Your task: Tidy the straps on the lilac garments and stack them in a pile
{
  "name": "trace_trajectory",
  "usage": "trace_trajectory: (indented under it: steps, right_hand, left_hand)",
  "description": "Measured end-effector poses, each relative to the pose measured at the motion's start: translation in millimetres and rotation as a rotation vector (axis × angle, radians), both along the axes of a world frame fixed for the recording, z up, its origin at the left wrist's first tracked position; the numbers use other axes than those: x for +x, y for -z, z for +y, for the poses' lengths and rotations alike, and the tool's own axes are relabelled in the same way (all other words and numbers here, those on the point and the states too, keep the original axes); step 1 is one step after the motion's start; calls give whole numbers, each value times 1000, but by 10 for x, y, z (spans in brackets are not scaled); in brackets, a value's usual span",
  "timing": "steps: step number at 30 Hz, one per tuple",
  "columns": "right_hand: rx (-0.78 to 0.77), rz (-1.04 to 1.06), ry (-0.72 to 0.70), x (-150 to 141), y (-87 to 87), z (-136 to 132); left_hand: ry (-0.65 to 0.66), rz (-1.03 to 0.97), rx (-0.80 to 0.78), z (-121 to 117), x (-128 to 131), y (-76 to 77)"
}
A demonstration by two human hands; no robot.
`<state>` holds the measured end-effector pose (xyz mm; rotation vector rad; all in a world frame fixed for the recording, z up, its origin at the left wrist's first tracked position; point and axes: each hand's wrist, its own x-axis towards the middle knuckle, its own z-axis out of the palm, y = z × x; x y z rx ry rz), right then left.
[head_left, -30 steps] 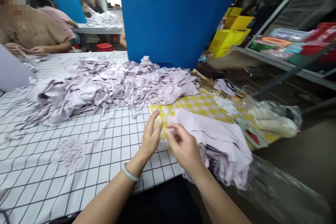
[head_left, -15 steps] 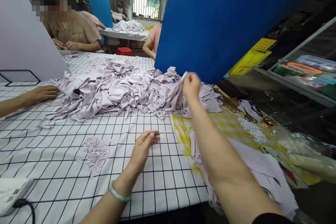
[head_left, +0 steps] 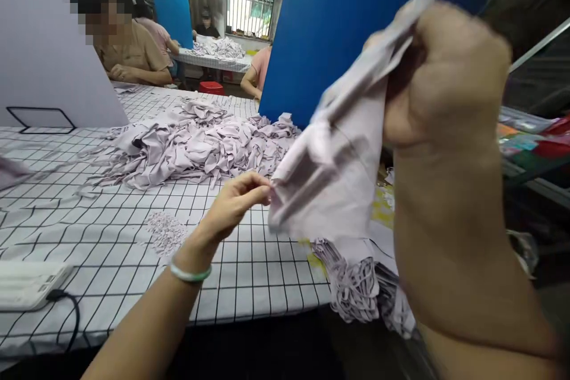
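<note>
A pale lilac fabric piece (head_left: 347, 196) hangs in front of me, slightly blurred by motion. My right hand (head_left: 449, 71), raised high and close to the camera, is closed around its upper end. With thumb and fingertips, my left hand (head_left: 236, 202) pinches the piece at its lower left edge, above the checked tablecloth (head_left: 262, 273). Beyond lies a loose pile of similar lilac pieces (head_left: 209, 145). Below the held piece, a layered stack of lilac fabric (head_left: 356, 285) droops over the table's front edge. Tiny lilac scraps (head_left: 165, 231) form a small heap left of my left hand.
A blue panel (head_left: 320, 24) stands behind the pile, and a pale panel (head_left: 48, 41) at the left. A white box (head_left: 31, 285) with a black cable sits front left. Across the table sits a person in a tan shirt (head_left: 142, 53); other people are farther back.
My right hand has come back from the pile and up toward me, bringing the fabric piece. My left hand has taken its edge. The co-worker's hand at the left has left the view.
</note>
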<state>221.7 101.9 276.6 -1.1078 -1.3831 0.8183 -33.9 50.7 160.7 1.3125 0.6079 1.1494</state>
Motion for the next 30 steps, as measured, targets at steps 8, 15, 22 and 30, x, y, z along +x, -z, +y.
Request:
trace_trajectory:
  steps: [8, 15, 22, 30]
  right_hand:
    - [-281, 462, -72, -685, 804, -611]
    - [-279, 415, 175, -224, 1226, -566]
    - [-227, -344, 287, -318, 2176, -859]
    - [-257, -1030, -448, -237, 2035, -1253]
  left_hand:
    - [197, 261, -17, -628, -97, 536]
    - [319, 276, -310, -636, -452, 550]
    - [-350, 820, -174, -543, -796, 957]
    - [-31, 990, 369, -727, -461, 1198]
